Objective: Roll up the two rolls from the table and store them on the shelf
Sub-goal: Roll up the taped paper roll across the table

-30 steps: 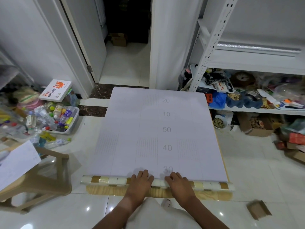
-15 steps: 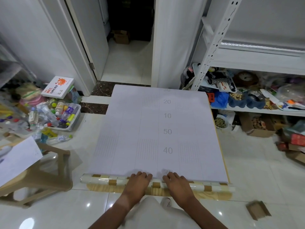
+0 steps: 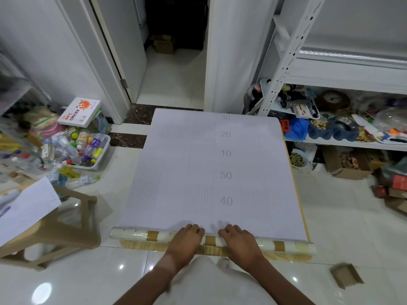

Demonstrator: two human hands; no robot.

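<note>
At the bottom centre of the frame, two bare forearms reach forward over a pale lap. The left hand [image 3: 186,238] and the right hand [image 3: 238,238] lie side by side, palms down, on the roll [image 3: 141,234], a glossy tube with cream and brown squares that spans the near edge of the table [image 3: 141,246]. Both hands have fingers laid fairly flat over the top of the tube, pressing on it rather than clutching; the fingertips are a little blurred, so how far they curl over the far side is hard to say.

Beyond the hands, the unrolled part, a pale sheet [image 3: 211,172], stretches up the middle of the frame (printed with 40, 50, 10, 20, 30 from near to far).

A tan stool [image 3: 72,230] stands at lower left, a small cardboard piece [image 3: 345,275] on the floor at lower right. Farther off, a bin of bottles [image 3: 86,150] sits at left, and the white shelf [image 3: 343,75] fills the upper right, its lower levels crowded.
</note>
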